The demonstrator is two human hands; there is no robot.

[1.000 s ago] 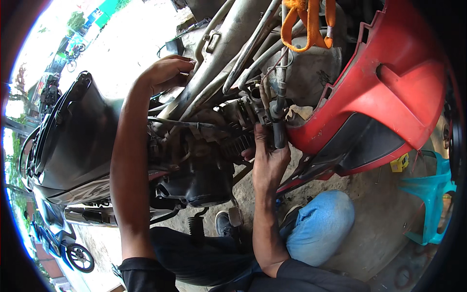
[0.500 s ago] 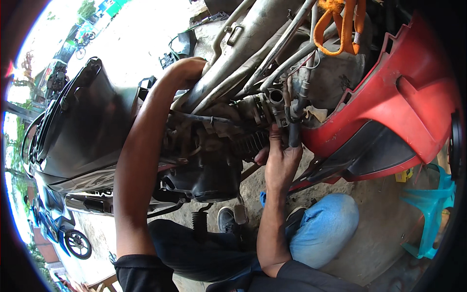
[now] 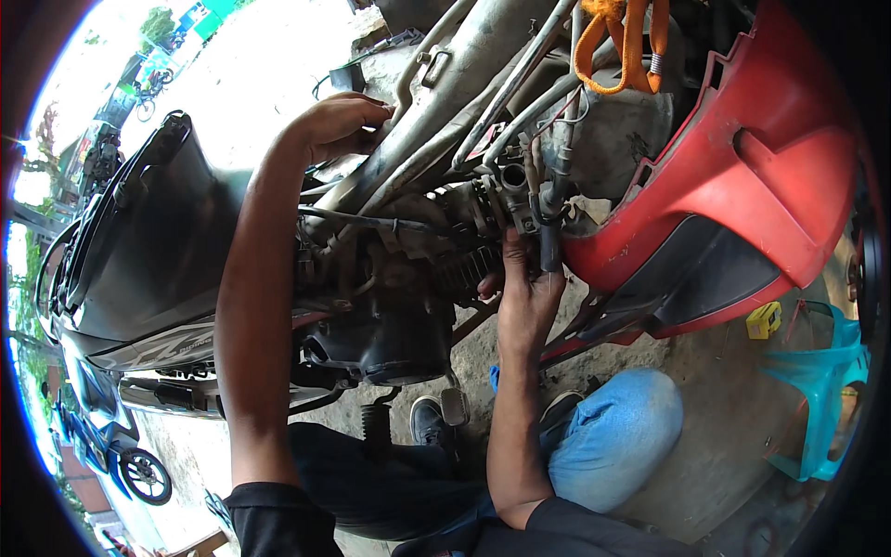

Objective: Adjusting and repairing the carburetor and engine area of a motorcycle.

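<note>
A partly stripped motorbike stands before me, its bare frame tube running diagonally. My left hand reaches over the far side of this tube, fingers together and bent against it; the fingertips are partly hidden. Lower down, my right hand is closed at the underside of the carburetor, thumb pointing up against its body. Its other fingers curl beneath, near the finned cylinder, and are partly hidden. A round open mouth shows on top of the carburetor. Beside the right hand a black hose hangs down.
A red fairing fills the right side; the black seat is at left. An orange strap hangs above. Below are the engine cover and pedal. A turquoise stool and yellow box stand at right.
My left hand has drawn back slightly to the left and shows more of its back and fingers. The right hand keeps its place at the carburetor. The whole view has shifted a little.
</note>
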